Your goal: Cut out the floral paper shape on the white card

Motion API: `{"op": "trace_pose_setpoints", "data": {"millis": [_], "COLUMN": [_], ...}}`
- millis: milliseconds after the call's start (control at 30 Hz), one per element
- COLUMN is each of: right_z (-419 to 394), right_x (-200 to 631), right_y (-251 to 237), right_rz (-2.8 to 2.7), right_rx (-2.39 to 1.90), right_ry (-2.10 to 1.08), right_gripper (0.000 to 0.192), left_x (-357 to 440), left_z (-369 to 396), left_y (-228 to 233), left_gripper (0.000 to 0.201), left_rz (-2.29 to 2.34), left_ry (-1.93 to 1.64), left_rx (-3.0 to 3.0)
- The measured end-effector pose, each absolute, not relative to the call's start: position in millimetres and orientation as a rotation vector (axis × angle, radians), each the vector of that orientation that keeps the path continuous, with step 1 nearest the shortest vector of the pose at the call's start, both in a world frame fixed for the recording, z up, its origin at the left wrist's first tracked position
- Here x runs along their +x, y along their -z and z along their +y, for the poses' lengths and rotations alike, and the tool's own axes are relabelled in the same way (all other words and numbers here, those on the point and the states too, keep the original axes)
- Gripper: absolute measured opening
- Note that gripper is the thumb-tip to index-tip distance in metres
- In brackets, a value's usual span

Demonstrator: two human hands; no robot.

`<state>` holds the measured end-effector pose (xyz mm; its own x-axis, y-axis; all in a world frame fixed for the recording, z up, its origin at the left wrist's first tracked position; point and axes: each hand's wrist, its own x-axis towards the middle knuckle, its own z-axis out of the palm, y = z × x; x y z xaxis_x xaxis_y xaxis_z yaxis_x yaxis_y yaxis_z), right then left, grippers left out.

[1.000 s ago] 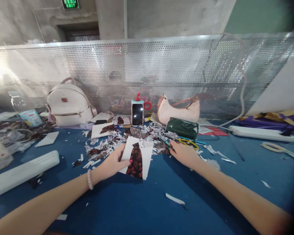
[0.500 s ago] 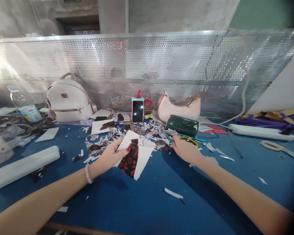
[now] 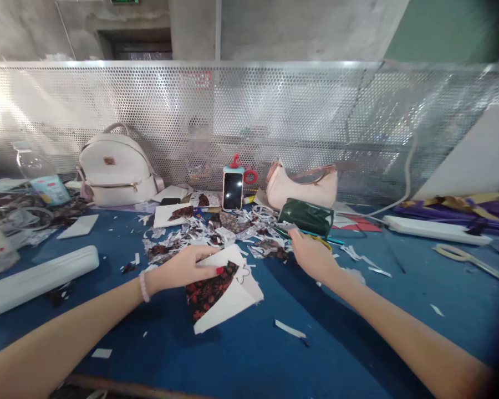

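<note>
Some flat white card [image 3: 228,308] with dark floral fabric [image 3: 209,292] tight in left hand [image 3: 181,270]; right hand [image 3: 314,256] apart, hold unclear.

Left fingers [image 3: 203,251] pinched (thumbnail [image 3: 219,270] red); right fingers [image 3: 296,239] curled, arms [image 3: 393,316] outstretched.

A perforated screen [image 3: 316,111] backs the blue tabletop [image 3: 149,354]; behind rises a grey wall [image 3: 299,27], green at right.

Twelve o'clock being straight ahead across the blue desk [image 3: 249,360], a phone [image 3: 233,193] stands at twelve, a white backpack [image 3: 114,169] at eleven, a pink handbag [image 3: 297,191] at one, a long white case [image 3: 41,280] at ten, and a perforated metal screen [image 3: 249,105] behind.
</note>
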<state>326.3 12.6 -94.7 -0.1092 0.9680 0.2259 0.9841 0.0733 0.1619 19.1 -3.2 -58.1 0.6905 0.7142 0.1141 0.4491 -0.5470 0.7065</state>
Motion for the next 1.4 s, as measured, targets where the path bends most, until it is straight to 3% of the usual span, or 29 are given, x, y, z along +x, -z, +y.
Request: {"op": "trace_pose_setpoints", "data": {"millis": [233, 367, 567, 1400], "right_z": [1.9, -14.9, -20.3, -15.7], "right_x": [315.5, 296.6, 288.0, 292.9], "right_y": [93.2, 89.7, 91.0, 95.8], "right_rz": [-2.414, -2.514, -2.568, -2.58], "right_rx": [-1.098, -0.777, -0.76, -0.73], "right_ry": [0.379, 0.269, 0.366, 0.511], "right_gripper": [0.026, 0.022, 0.02, 0.024], "left_x": [17.9, 17.7, 16.6, 14.9], "left_z": [4.2, 5.3, 2.5, 7.2], "left_y": [60.7, 62.3, 63.5, 70.9], "left_gripper": [0.029, 0.031, 0.045, 0.048], "left_rz": [0.889, 0.903, 0.903, 0.836], "left_ry": [-0.115, -0.056, -0.035, 0.016], "left_rx": [2.375, 2.419, 2.548, 2.636]}}
